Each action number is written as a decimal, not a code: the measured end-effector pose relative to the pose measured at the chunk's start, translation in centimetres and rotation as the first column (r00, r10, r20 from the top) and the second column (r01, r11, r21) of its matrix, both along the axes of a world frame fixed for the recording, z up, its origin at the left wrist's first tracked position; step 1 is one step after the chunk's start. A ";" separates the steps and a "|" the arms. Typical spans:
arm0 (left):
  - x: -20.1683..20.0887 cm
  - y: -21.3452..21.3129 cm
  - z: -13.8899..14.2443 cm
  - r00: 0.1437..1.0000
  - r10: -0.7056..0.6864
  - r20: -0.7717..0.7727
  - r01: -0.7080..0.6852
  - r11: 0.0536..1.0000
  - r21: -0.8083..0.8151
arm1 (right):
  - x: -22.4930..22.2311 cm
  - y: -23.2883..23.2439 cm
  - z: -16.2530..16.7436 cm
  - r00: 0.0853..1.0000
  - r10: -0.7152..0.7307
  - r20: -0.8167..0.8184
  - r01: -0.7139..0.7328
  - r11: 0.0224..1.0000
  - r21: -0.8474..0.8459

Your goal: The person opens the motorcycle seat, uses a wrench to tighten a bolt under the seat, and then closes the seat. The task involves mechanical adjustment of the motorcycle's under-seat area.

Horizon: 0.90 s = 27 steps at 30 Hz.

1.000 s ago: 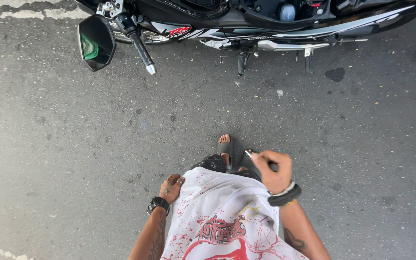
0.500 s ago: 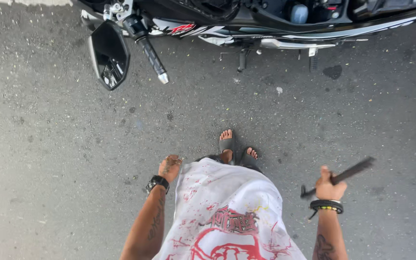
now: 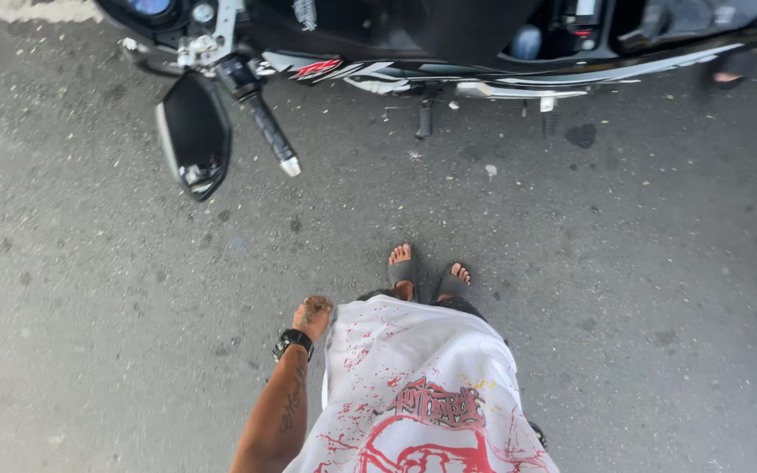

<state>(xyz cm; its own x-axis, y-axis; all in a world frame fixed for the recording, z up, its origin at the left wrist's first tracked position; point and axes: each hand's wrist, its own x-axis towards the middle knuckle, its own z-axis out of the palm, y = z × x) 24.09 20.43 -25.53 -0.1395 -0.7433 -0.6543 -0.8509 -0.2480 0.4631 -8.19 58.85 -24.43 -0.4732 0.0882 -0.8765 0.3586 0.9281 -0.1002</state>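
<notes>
From the head camera, the person stands on grey asphalt [image 3: 89,289] facing a parked motorcycle [image 3: 449,39], sandalled feet [image 3: 427,273] pointing at its footpeg side. This looks like a pause between handling steps, nothing in hand; any further work on the motorcycle would call for stepping closer and reaching up toward it. The left hand [image 3: 313,315] hangs at the hip beside the white printed shirt [image 3: 422,385], loosely curled and empty, arm straight down, a dark watch [image 3: 293,343] on the wrist. It is well short of the motorcycle's handlebar grip [image 3: 266,127] and mirror [image 3: 193,136]. The right hand is out of view.
</notes>
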 end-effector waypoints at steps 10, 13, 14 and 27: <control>-5.7 -0.3 1.8 0.989 -0.031 -0.144 0.034 0.999 0.020 | -4.3 -2.4 2.5 0.872 -0.489 -0.018 0.478 0.859 -0.182; -5.3 -0.2 2.3 0.991 0.055 -0.121 -0.052 0.998 0.034 | -5.9 -3.7 4.8 0.881 -0.472 -0.023 0.452 0.855 -0.254; -4.9 0.0 2.4 0.991 0.069 -0.113 -0.066 0.997 0.029 | -6.1 -4.1 5.4 0.886 -0.463 -0.022 0.443 0.859 -0.255; 1.2 7.5 0.8 0.983 0.142 0.116 -0.154 0.983 0.099 | -4.3 -3.5 0.7 0.882 0.460 -0.101 -0.463 0.886 -0.010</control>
